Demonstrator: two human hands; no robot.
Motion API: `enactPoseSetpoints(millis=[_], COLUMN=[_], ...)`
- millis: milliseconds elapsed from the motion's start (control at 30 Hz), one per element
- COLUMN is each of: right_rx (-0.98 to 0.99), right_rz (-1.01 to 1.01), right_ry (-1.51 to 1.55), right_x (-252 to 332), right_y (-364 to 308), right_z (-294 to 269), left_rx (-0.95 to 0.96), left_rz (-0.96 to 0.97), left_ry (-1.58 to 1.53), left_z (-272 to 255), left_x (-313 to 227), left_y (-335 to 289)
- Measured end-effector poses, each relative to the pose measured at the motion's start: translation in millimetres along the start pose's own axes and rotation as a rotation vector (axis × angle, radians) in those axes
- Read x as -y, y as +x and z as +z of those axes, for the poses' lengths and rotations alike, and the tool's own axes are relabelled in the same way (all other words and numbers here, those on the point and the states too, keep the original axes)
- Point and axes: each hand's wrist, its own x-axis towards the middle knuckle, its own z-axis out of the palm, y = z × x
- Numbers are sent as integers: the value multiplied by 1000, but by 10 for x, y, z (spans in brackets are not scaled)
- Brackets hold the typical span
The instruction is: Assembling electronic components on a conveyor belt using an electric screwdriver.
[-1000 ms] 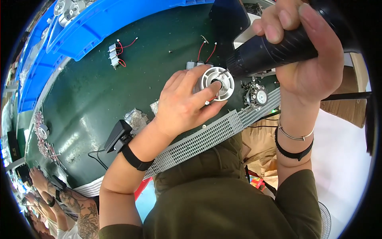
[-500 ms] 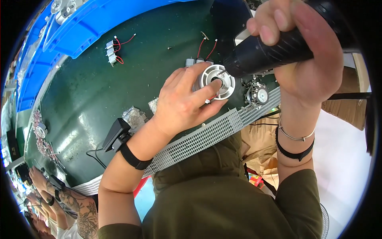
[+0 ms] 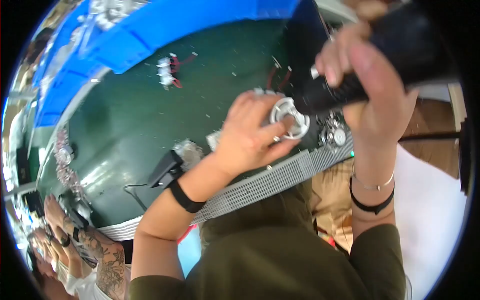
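Note:
My left hand [image 3: 245, 137] is closed round a white, spoked round plastic housing [image 3: 304, 131], its thumb and fingers on the rim and centre. My right hand [image 3: 375, 87] grips a black powered screwdriver [image 3: 325, 99] from above right. The screwdriver's nose points left and sits right by the housing's upper edge; blur hides whether its bit touches. Just past my left hand are small silver motors [image 3: 260, 92], partly covered by the fingers. To the right of the housing lies a round metal piece [image 3: 339, 137] with small screws clustered about it.
Further off lie small motors with red wires [image 3: 165, 73]. Blue bins [image 3: 145, 37] line the far edge. A crumpled clear bag [image 3: 189, 154] is near my left wrist. A perforated grey strip [image 3: 260, 189] edges the green table. At lower left, a co-worker's tattooed arm [image 3: 107, 260] shows.
The whole view has shifted, so the table things appear further right and lower. The screwdriver is blurred now, and its bit, seen at the housing before, no longer shows clearly. Both holds are kept.

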Motion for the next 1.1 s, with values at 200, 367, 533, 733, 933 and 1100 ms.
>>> enactPoseSetpoints(millis=[200, 367, 533, 733, 933, 1100], right_rx=[-136, -232, -765, -269, 10, -29], right_rz=[-179, -59, -394, -364, -119, -33], right_ry=[150, 326, -279, -489, -400, -380], right_x=[96, 261, 79, -89, -154, -154], right_y=[3, 299, 175, -64, -159, -303], right_z=[28, -362, 137, 436, 481, 488], left_rx=[-38, -111, -44, -314, 196, 336], left_rz=[6, -440, -733, -585, -368, -269], left_ry=[-86, 234, 674, 841, 515, 703], left_z=[48, -903, -2197, -2004, -1036, -1001], left_x=[20, 119, 1046, 710, 961, 1096], left_y=[-44, 3, -883, -401, -160, -251])
